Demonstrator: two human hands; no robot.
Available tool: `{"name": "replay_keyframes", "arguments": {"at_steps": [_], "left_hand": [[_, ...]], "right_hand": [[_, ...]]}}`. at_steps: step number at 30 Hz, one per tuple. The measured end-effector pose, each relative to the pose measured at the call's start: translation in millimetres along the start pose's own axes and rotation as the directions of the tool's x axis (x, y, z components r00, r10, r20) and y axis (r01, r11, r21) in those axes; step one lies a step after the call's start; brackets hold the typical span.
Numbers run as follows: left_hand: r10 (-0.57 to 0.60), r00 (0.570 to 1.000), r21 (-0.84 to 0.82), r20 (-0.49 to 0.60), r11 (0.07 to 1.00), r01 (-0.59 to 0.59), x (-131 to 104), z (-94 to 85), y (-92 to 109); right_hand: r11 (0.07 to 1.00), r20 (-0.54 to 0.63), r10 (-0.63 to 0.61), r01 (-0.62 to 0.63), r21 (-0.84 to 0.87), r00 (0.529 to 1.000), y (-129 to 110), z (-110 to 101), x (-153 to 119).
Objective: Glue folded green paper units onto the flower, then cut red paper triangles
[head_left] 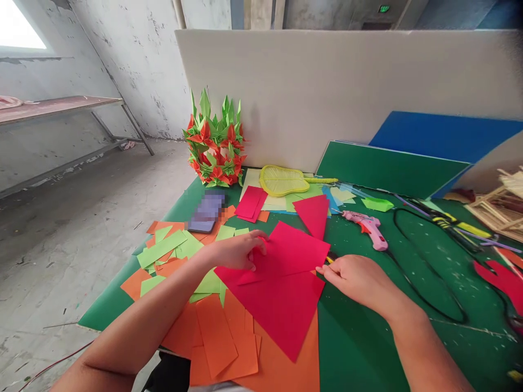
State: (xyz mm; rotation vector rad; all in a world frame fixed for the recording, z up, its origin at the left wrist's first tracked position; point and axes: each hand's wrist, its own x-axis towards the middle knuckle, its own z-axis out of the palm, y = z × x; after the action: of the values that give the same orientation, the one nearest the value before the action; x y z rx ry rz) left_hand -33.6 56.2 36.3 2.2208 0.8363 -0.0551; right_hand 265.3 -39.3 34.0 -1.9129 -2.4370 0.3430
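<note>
Crimson paper lies under my hands, with a large pointed sheet [286, 310] below and a squarish upper piece [296, 245] across its top. My left hand [235, 250] has its fingers curled, thumb and fingertips holding the upper piece at its left side. At the right corner of that paper, my right hand [355, 277] pinches the edge between thumb and finger. A small yellow-and-black handle [330, 258] shows just behind the right fingertips; the rest of it is hidden. Orange sheets [216, 332] lie beneath and in front, partly covered by the crimson paper.
Green and orange paper pieces [180, 247] scatter leftward, near a phone [207, 212]. A folded-paper ornament [216, 141] stands behind. Rightward lie a pink glue gun [370, 228] with a looping black cord [429, 305], a yellow fan-shaped paddle [284, 181] and a red triangle [314, 215].
</note>
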Motion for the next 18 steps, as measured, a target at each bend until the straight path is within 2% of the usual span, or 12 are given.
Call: {"name": "replay_keyframes", "arguments": {"at_steps": [2,4,6,9,11,14,18], "left_hand": [[0.007,1.0,0.005,0.0,1.0,-0.007,0,0.1,1],[0.011,1.0,0.021,-0.012,1.0,-0.011,1,1.4,3],[0.019,0.999,0.074,-0.037,0.997,-0.016,1,4.1,6],[0.038,0.996,0.167,-0.082,0.986,-0.024,2,8.9,8],[0.051,0.994,0.192,-0.094,0.981,-0.032,2,10.8,8],[0.048,0.995,0.204,-0.085,0.978,-0.03,1,11.2,8],[0.034,0.994,0.233,-0.105,0.972,-0.009,1,12.1,9]], "right_hand": [[1.0,-0.007,0.001,-0.001,-0.012,1.0,-1,0,1],[1.0,-0.078,-0.012,0.01,-0.024,0.997,-3,1,5],[0.999,-0.232,-0.038,0.033,-0.025,0.972,-2,4,11],[0.997,-0.444,-0.069,0.054,-0.046,0.893,5,13,20],[0.997,-0.472,-0.072,0.046,-0.066,0.879,10,19,24],[0.999,-0.441,-0.043,0.037,-0.022,0.897,14,26,28],[1.0,-0.467,-0.005,0.01,0.008,0.884,14,31,29]]}}
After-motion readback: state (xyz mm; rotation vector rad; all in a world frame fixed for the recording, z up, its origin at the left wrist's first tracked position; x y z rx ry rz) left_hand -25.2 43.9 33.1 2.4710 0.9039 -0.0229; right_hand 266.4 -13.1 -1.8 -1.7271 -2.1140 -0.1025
